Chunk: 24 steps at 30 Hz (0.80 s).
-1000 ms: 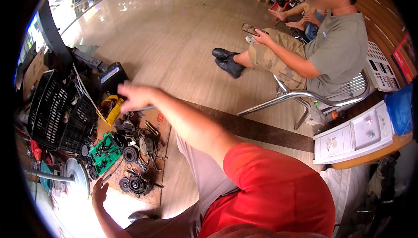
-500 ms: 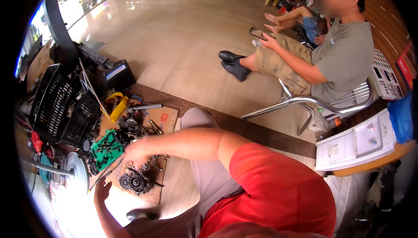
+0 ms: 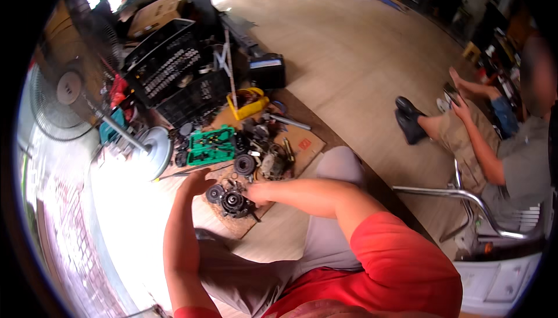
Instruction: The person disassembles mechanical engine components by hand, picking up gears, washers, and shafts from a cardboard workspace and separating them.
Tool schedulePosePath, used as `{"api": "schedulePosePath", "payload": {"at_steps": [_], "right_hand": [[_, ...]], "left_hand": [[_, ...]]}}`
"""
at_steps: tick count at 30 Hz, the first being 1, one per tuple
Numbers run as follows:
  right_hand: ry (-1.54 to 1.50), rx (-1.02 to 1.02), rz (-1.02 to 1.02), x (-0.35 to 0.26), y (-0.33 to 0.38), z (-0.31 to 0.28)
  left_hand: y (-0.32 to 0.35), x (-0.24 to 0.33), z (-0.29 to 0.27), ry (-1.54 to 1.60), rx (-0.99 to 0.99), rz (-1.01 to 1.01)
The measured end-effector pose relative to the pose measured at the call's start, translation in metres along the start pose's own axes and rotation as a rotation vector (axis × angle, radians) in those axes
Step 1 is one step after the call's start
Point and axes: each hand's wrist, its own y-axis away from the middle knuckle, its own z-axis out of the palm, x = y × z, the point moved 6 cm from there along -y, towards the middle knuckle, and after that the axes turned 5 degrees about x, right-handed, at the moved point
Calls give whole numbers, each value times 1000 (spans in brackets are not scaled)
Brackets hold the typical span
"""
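A dark, greasy engine part with round gears (image 3: 233, 203) lies on the near end of a cardboard sheet (image 3: 235, 228) on the floor. My left hand (image 3: 197, 182) hovers just beyond its left side, fingers apart, with nothing visible in it. At the part's right edge is my right hand (image 3: 257, 193); its fingertips are blurred against the dark metal, so their grip is unclear. Beyond my hands, a green tool case (image 3: 212, 146) lies open with tools inside. A dark ring-shaped part (image 3: 244, 164) and a greasy metal housing (image 3: 273, 164) sit beside it.
A standing fan (image 3: 156, 154) is at the left, near black plastic crates (image 3: 165, 65). A yellow container (image 3: 250, 107), a metal tube (image 3: 290, 122) and a black case (image 3: 267, 71) lie farther back. At right, a person (image 3: 482, 149) sits on a metal chair holding a phone.
The view has swung left. My right hand has come down from beside the green case to the engine part. My left hand has moved closer to that part.
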Motion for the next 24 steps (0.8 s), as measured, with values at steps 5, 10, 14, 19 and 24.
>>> {"api": "schedulePosePath", "payload": {"at_steps": [5,10,14,19,24], "right_hand": [[66,-70,3,-3,-8,17],[170,92,83,-5,-6,-3],[188,139,79,-6,2,-17],[173,100,84,-5,-7,-12],[153,110,100,-5,-16,-15]], "left_hand": [[11,6,-4,36,-37,-79],[24,-17,5,50,-27,-87],[29,-26,4,48,-5,-97],[44,-46,-3,41,-6,-150],[58,-52,-19,47,26,-189]]}}
